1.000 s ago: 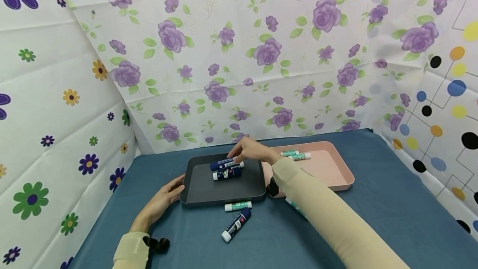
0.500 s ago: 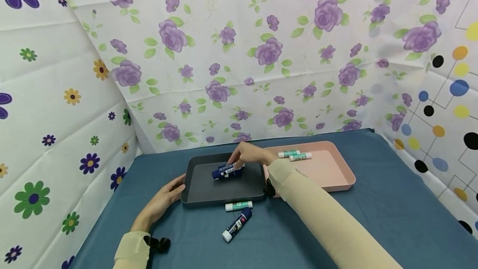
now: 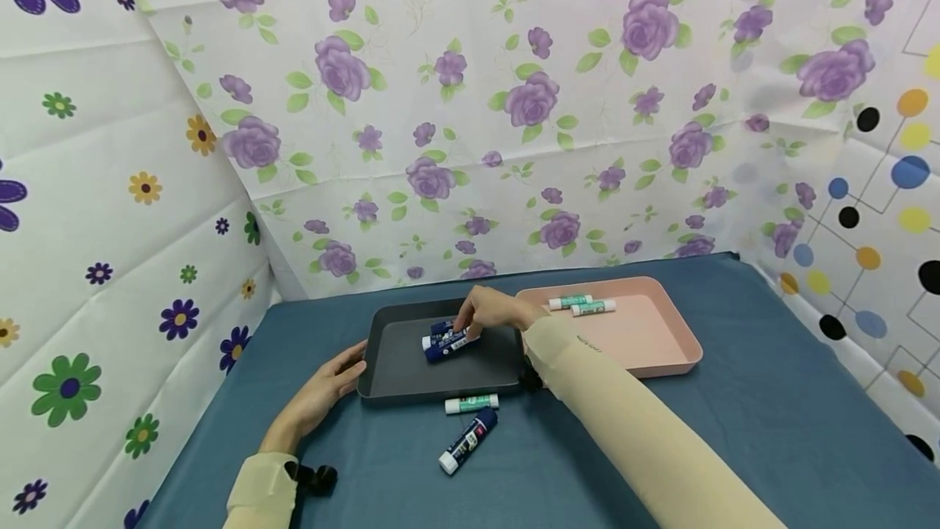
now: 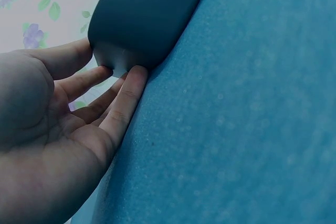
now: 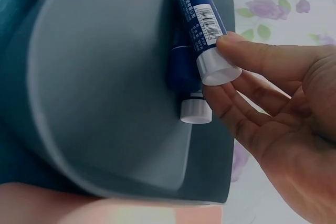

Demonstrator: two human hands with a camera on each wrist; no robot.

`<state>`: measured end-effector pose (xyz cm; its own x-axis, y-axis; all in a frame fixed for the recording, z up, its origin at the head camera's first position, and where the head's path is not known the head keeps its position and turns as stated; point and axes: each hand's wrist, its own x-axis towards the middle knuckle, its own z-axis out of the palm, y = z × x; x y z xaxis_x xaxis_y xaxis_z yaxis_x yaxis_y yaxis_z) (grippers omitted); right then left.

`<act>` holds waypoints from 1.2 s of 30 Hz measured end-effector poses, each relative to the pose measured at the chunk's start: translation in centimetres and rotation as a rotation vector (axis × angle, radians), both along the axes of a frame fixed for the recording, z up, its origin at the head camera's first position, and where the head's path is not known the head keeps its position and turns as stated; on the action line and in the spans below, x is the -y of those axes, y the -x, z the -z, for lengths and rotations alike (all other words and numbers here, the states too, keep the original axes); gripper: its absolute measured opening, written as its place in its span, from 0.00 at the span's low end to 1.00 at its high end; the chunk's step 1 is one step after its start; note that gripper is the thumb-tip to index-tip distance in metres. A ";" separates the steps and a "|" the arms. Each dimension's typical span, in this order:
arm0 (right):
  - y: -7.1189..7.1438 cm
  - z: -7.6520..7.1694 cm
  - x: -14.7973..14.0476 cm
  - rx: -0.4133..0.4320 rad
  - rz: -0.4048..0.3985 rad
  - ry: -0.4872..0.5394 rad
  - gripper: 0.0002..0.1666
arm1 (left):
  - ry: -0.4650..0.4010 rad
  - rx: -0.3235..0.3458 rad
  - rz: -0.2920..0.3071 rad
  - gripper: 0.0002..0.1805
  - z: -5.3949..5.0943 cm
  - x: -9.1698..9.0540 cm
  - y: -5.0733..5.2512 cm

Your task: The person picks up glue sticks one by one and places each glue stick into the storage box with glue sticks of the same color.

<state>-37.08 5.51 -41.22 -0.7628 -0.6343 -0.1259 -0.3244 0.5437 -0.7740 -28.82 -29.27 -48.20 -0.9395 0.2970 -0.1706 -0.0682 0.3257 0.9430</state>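
Note:
My right hand [image 3: 486, 308] pinches a navy glue stick [image 3: 445, 348] by its white end, between thumb and fingers, above the dark grey tray [image 3: 392, 374]. In the right wrist view the held glue stick [image 5: 202, 22] slants across other navy glue sticks; under it show a blue cap [image 5: 184, 69] and a white end [image 5: 196, 111]. At the tray's left side, my left hand [image 3: 323, 390] rests against the outer wall. Seen from the left wrist, the thumb and fairly straight fingertips touch the tray's corner [image 4: 131, 30].
A pink tray [image 3: 654, 341] adjoins the grey tray on the right, with two green-and-white glue sticks [image 3: 593, 308] inside. In front of the grey tray, a green-and-white glue stick [image 3: 472, 404] and a navy glue stick [image 3: 468, 441] lie on the blue cloth [image 3: 382, 472].
The right hand has carried the navy glue stick from the far side of the small group over to the near side, turning it slightly. The left hand stays at the tray.

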 end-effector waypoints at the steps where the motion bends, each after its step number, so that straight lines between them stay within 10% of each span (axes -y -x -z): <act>1: 0.0 0.0 0.0 -0.007 0.002 -0.010 0.14 | 0.001 -0.002 0.006 0.37 0.0 0.0 0.0; 36: -0.1 1.5 -1.2 -0.094 0.042 -0.129 0.17 | -0.009 0.009 0.001 0.37 0.1 0.1 0.1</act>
<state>-36.99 6.67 -42.70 -0.8006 -0.5848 -0.1309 -0.3671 0.6512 -0.6642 -28.89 -29.41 -48.26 -0.9376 0.2998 -0.1763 -0.0763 0.3172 0.9453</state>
